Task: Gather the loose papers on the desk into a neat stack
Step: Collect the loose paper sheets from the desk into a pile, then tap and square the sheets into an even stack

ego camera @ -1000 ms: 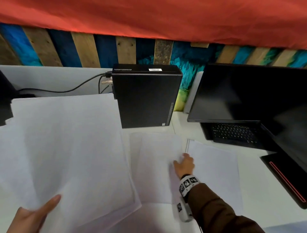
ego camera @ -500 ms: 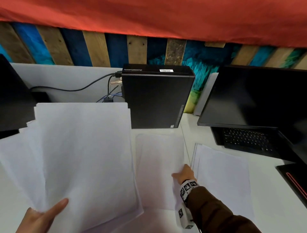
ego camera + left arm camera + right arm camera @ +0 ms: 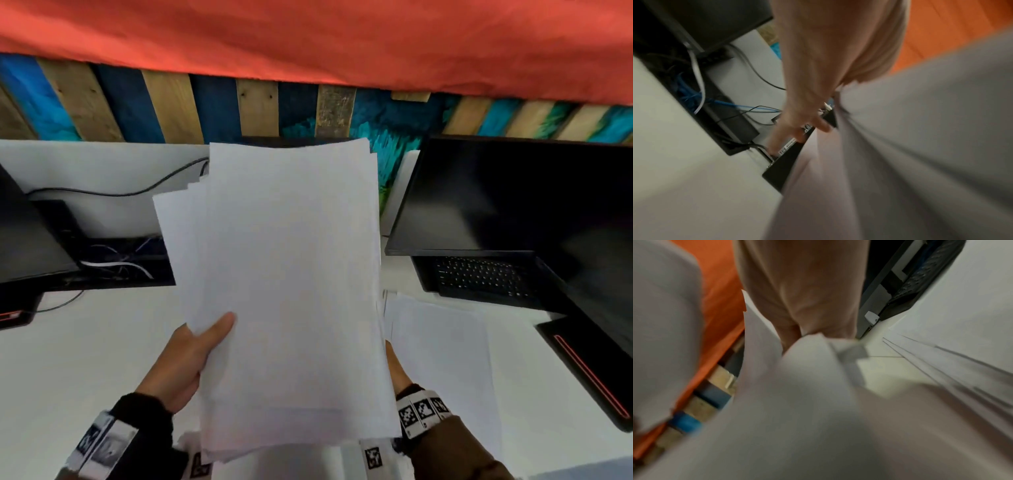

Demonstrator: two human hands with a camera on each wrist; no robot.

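Observation:
A loose bundle of white papers (image 3: 291, 274) is raised above the white desk (image 3: 85, 359) in the middle of the head view, its edges fanned and uneven. My left hand (image 3: 191, 356) grips its left edge, thumb on top and fingers underneath (image 3: 807, 81). My right hand (image 3: 394, 366) is at the bundle's right edge, mostly hidden behind the sheets. In the right wrist view, paper (image 3: 797, 394) curls over the fingers of that hand (image 3: 803, 288). More white sheets (image 3: 442, 359) lie flat on the desk to the right.
An open black laptop (image 3: 479, 274) under a dark monitor (image 3: 479, 195) stands at the right. Another dark screen (image 3: 24, 240) and tangled cables (image 3: 116, 263) are at the left. A small black computer (image 3: 785, 165) stands behind the bundle, against a painted plank wall.
My left hand has carried the bundle from the left to the centre. My right hand has left the middle sheet's spot on the desk and come to the bundle's right edge; that sheet is hidden now.

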